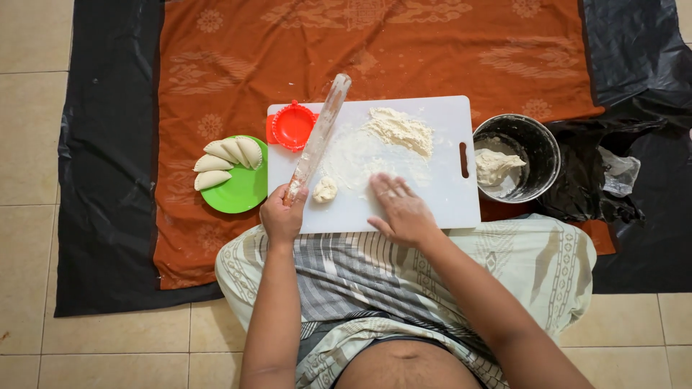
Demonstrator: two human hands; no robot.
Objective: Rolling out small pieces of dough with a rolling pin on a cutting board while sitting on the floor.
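On the floor lies a big orange cloth over black plastic sheets. A white cutting board sits on the cloth, dusted with a pile of flour. Beside it stands a metal pot with a lump of dough inside. A green plate holds folded dumplings. The left hand is curled tight around the end of a floury rolling pin, which tilts up across the board and hides part of a red dumpling press. The right hand lies flat, fingers spread, palm down on the board. A small dough ball rests between both hands. Both elbows are cut off at the bottom edge.
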